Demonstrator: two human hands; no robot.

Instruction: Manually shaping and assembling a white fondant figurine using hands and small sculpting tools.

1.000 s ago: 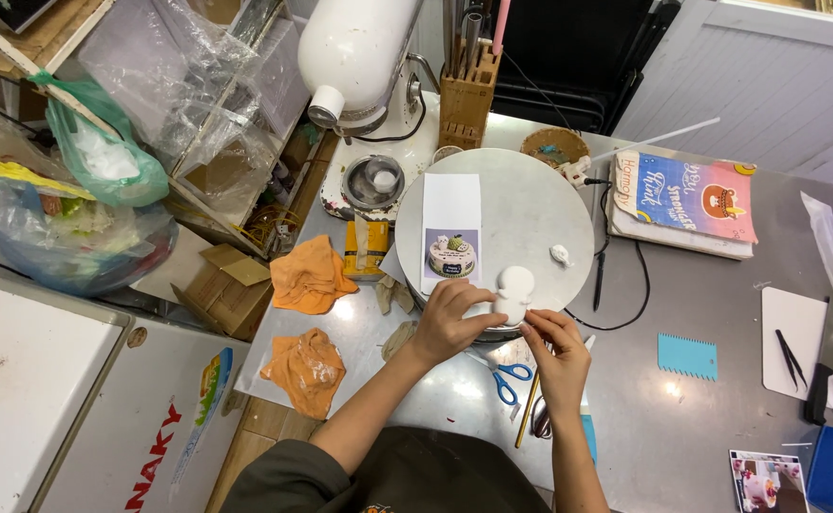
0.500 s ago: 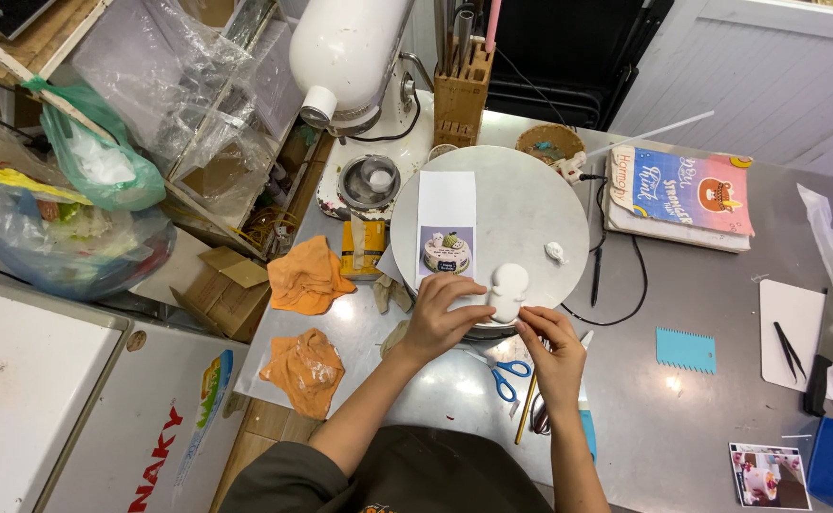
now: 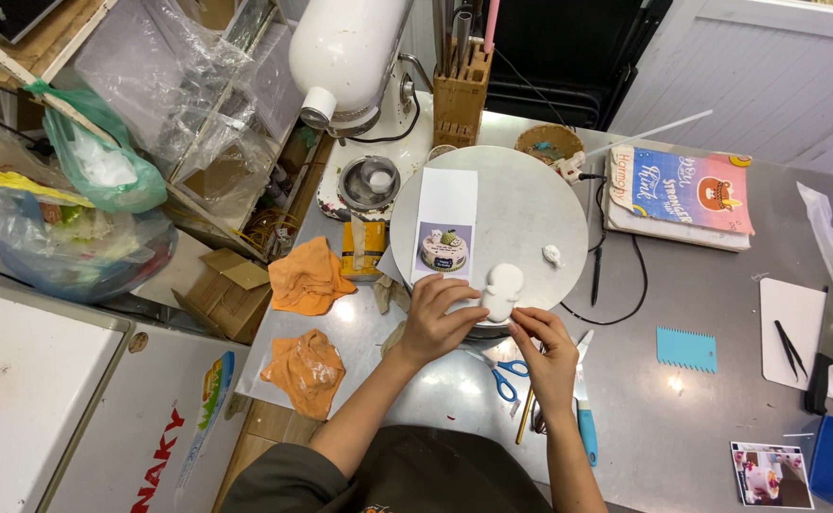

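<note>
Both hands, left point(image 3: 435, 318) and right point(image 3: 542, 344), pinch a white figure point(image 3: 503, 290) at the turntable's point(image 3: 521, 195) near edge; a white photo strip point(image 3: 446, 226) lies left, a colourful book point(image 3: 687, 192) right.

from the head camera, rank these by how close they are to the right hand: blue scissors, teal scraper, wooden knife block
1. Blue scissors, just left of the right hand, on the steel table.
2. Teal scraper, farther out to its right.
3. Wooden knife block, far off at the table's back edge, beside the white mixer.
</note>
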